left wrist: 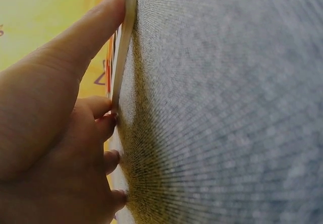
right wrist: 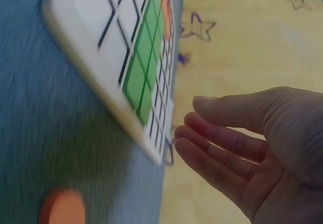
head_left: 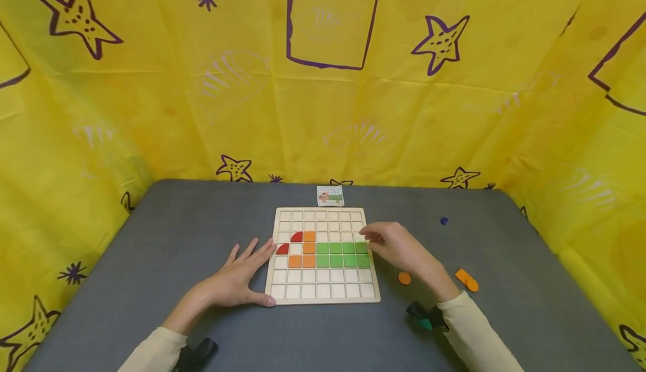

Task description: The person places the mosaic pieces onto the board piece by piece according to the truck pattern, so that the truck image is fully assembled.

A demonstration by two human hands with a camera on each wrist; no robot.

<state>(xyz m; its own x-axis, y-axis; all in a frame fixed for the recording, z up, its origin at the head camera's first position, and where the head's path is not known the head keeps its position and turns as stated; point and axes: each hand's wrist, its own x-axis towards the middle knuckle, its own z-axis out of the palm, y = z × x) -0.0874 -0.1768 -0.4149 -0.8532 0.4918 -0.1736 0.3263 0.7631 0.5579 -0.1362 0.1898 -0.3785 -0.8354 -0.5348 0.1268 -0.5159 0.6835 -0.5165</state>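
Observation:
A wooden grid board lies on the table with green squares, orange squares and red quarter-circle pieces in its cells. My left hand is spread along its left side, fingertips at the edge and the thumb at the near left corner. In the left wrist view the thumb touches the board's rim. Over the right edge, beside the green squares, hovers my right hand. The right wrist view shows its fingers loosely bent, with nothing between them and the thumb.
An orange round piece lies right of the board. Farther right are more orange pieces, one round-ended, and a small dark blue piece. A small picture card lies behind the board. Yellow cloth hangs around the grey table.

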